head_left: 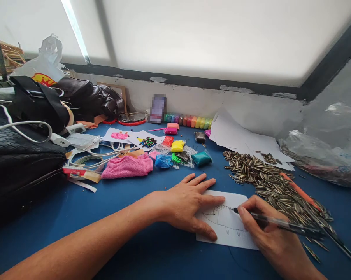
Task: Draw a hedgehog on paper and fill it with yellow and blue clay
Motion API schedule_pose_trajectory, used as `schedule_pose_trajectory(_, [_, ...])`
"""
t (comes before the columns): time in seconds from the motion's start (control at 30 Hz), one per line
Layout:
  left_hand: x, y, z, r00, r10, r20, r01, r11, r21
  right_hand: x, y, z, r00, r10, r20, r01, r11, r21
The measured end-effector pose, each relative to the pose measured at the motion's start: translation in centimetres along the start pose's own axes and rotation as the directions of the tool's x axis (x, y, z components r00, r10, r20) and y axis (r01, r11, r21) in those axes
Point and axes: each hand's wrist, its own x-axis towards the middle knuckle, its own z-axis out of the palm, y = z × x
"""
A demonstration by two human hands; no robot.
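A small white sheet of paper (234,239) lies on the blue table, bearing a thin line drawing of an animal with a pointed snout, a jagged back and short legs. My left hand (190,206) rests flat across the sheet's left part, fingers spread, thumb near its lower edge. In my right hand (269,229) is a black pen (283,224), gripped between thumb and fingers. The pen's tip meets the paper at the drawing's upper outline. Part of the sheet's right side is hidden by my right hand.
Striped sunflower seeds (260,175) are heaped at the right, with an orange-handled tool (300,191) across them. White sheets (242,136) lie behind. Bagged coloured clay (203,157), a pink cloth (128,166) and white cables sit mid-left. A black bag (23,167) stands far left.
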Motion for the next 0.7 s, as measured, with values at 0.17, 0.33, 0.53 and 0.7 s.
schedule_pose_trajectory(0.17, [0.0, 0.0, 0.0, 1.0, 0.005, -0.005, -0.005, 1.0, 0.008, 0.0, 0.4, 0.0, 1.0, 0.022, -0.003, -0.022, 1.0, -0.005])
schedule_pose_trajectory(0.33, [0.0, -0.1, 0.1, 1.0, -0.002, 0.001, 0.002, 1.0, 0.006, -0.3, 0.0, -0.4, 0.996, -0.089, -0.003, 0.089, 0.996, -0.009])
schedule_pose_trajectory(0.53, [-0.1, 0.0, 0.1, 1.0, -0.004, 0.004, 0.004, 1.0, 0.002, -0.7, -0.6, 0.0, 1.0, -0.004, 0.026, 0.004, 1.0, 0.028])
schedule_pose_trajectory(0.7, [0.0, 0.0, 0.0, 1.0, 0.003, -0.006, -0.003, 1.0, 0.014, -0.7, 0.3, 0.8, 0.995, -0.057, 0.085, 0.048, 0.994, 0.102])
